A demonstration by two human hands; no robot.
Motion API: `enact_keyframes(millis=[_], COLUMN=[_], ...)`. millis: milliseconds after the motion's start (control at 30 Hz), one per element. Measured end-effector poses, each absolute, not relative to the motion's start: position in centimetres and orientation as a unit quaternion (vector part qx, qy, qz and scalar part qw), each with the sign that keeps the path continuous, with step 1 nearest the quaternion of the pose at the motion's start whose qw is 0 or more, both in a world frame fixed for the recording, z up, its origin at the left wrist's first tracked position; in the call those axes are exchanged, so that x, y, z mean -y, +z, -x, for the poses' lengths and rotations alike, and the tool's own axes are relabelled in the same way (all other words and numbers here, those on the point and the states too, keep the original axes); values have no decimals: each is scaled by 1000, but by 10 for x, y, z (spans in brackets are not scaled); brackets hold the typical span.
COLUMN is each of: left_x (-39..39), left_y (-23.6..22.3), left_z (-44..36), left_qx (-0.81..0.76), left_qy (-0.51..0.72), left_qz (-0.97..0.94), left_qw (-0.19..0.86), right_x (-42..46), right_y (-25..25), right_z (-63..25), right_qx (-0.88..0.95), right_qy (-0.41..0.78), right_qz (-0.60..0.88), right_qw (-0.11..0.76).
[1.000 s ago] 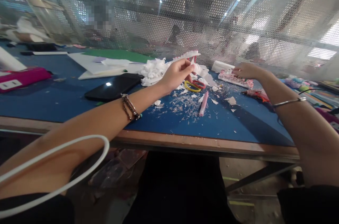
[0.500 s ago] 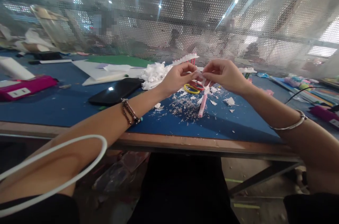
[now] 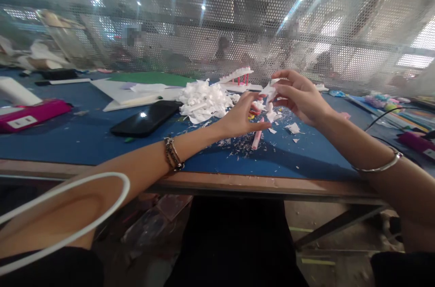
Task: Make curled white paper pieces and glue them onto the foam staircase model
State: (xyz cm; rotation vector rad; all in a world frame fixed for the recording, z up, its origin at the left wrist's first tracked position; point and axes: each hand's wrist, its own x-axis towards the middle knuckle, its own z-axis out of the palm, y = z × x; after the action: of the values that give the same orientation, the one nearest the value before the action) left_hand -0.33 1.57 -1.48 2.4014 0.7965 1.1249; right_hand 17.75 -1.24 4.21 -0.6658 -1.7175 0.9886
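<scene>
Between the thumb and fingers of my right hand (image 3: 297, 97) is a small white piece of paper (image 3: 269, 89), raised above the table. My left hand (image 3: 243, 117) is just to its left, thumb stretched out and apart from the fingers, with nothing seen in its grip. A pink stick (image 3: 257, 140) lies on the blue tabletop below the hands, among tiny shavings and white scraps (image 3: 292, 128). Partly hidden behind my left fingers are scissors with red and yellow handles. To the left sits a heap of crumpled white paper pieces (image 3: 204, 102).
Left of the heap rests a black phone (image 3: 146, 118), with white sheets (image 3: 125, 96) and green paper (image 3: 152, 78) behind. A small white model with red posts (image 3: 243, 75) stands at the back before a perforated metal screen (image 3: 204, 20). Magenta power strips (image 3: 37, 114) lie at both sides.
My hands have parted. The left has dropped lower and opened its thumb away from the fingers; the right has shifted slightly right and still holds the paper piece.
</scene>
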Motion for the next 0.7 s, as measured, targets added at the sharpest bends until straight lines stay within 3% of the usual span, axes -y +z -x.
enact_keyframes(millis=[100,200,567,700], left_x=[-15,-12,-1,2], left_y=[-14,-12,-5,-5], left_z=[2,1,-5,-6], left_qx=[-270,-233,-219,-223], left_qy=[406,416,441,385], left_qz=[-863,-869,-705,-722], left_qw=[132,132,510,529], right_x=[19,24,14,17], right_y=[41,43,42,40], right_z=[-175,-177,-213,-212], right_qx=[694,714,735,690], right_qy=[462,432,343,412], right_qz=[246,234,287,279], right_qw=[495,499,509,526])
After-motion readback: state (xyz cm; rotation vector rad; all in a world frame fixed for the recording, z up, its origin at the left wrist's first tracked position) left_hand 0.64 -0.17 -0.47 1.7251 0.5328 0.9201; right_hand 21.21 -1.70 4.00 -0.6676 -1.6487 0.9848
